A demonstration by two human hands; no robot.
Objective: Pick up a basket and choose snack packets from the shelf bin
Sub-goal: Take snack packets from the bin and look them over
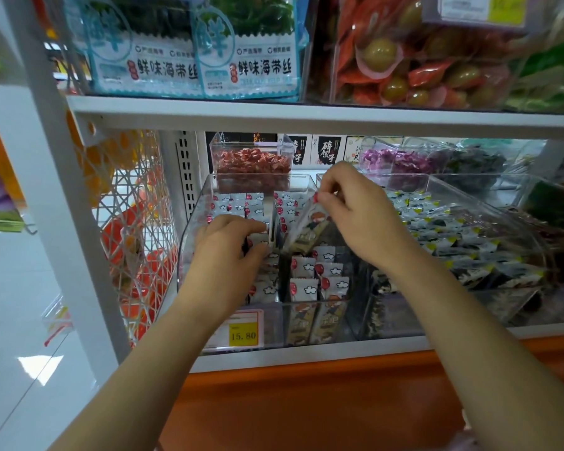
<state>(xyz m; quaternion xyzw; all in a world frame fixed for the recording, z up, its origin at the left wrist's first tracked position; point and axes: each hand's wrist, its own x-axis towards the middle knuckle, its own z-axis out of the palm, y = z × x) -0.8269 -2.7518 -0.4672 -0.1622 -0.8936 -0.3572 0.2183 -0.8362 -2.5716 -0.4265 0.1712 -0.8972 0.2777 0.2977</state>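
1 dark, clear-topped packet point(306, 224) pinched by right fingers point(327, 199); left fingers point(241, 226) grip a white packet point(257, 238) in clear bin point(185, 255).

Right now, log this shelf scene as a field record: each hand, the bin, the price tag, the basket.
left hand: curled round a small white cloud-print packet, left compartment
right hand: pinches the top of a long dark-and-beige packet, lifted, tilted
bin: clear plastic divided bin on lower shelf
price tag: yellow label on bin front, reads 15.80
basket: in neither hand
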